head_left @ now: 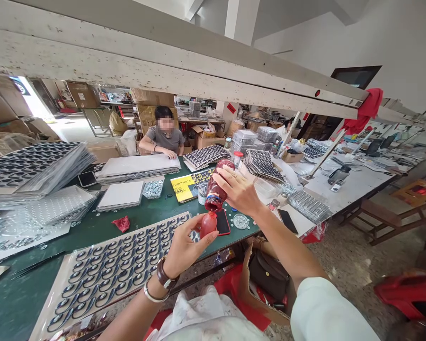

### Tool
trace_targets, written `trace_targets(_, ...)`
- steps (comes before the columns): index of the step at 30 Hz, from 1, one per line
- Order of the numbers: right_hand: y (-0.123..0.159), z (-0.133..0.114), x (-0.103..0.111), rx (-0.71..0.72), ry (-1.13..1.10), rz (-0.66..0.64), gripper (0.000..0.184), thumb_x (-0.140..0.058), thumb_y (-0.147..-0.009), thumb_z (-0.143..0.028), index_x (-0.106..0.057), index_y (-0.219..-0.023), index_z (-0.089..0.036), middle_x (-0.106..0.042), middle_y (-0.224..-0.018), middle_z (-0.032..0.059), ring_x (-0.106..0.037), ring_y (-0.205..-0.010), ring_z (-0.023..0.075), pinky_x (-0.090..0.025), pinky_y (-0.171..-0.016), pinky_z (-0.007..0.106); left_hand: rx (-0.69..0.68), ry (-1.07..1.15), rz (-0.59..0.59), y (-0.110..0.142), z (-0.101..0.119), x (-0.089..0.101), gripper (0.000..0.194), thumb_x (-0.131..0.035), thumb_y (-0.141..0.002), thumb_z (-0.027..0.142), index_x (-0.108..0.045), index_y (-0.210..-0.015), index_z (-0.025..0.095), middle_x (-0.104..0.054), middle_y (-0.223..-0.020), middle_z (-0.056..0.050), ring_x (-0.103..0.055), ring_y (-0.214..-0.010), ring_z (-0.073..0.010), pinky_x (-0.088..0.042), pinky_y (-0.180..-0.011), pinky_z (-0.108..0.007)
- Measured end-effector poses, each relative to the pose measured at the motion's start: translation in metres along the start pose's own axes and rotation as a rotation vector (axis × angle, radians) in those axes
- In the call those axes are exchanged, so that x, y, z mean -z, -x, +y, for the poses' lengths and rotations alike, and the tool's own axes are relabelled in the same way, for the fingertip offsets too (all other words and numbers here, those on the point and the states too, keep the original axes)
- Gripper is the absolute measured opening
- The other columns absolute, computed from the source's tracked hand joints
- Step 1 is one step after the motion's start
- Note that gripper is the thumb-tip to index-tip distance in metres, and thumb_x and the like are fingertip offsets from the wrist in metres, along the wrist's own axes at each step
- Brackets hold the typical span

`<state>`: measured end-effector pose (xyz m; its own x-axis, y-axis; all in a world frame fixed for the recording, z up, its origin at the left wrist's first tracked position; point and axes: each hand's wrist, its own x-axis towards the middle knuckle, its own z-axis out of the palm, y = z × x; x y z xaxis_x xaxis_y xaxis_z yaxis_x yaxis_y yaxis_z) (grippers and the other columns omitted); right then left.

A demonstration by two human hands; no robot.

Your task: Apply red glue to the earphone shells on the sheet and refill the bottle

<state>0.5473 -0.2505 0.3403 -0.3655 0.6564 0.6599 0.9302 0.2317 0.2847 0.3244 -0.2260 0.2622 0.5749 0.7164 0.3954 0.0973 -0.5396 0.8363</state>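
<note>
My right hand (235, 185) is wrapped round a dark red bottle (215, 196), tipped so that its mouth points down. Right under that mouth, my left hand (189, 238) grips a small red squeeze bottle (208, 224) between thumb and fingers, its opening facing up. The two openings meet or nearly meet; whether they touch I cannot tell. Below my left hand lies a sheet with rows of dark swirl-shaped pieces (128, 260). A red-edged phone (223, 222) rests on the green table behind the small bottle.
A crumpled red cloth (121, 224) and a tub of small shiny pieces (153, 189) are on the green table (102, 232). Stacked sheets (31, 170) stand at left. Across the table sits a person (165, 135). A white beam (163, 57) crosses overhead. An open carton (246, 284) holds a bag below.
</note>
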Motion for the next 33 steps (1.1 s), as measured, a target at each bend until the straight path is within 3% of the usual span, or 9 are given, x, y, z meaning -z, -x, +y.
trace_targets(33,0.0009,0.0022,0.004,0.013,0.022,0.015,0.038,-0.047,-0.098,-0.023,-0.052,-0.135,-0.014,-0.054,-0.143,0.0135,-0.043,-0.139,0.0288,-0.042,-0.113,0.046,0.024,0.035,-0.02,-0.0009,0.0026,-0.0045,0.047,-0.073,-0.08,0.044,-0.066,-0.119,0.019,-0.073,-0.106,-0.006,-0.065,-0.085,-0.0187,-0.054,-0.08,-0.03)
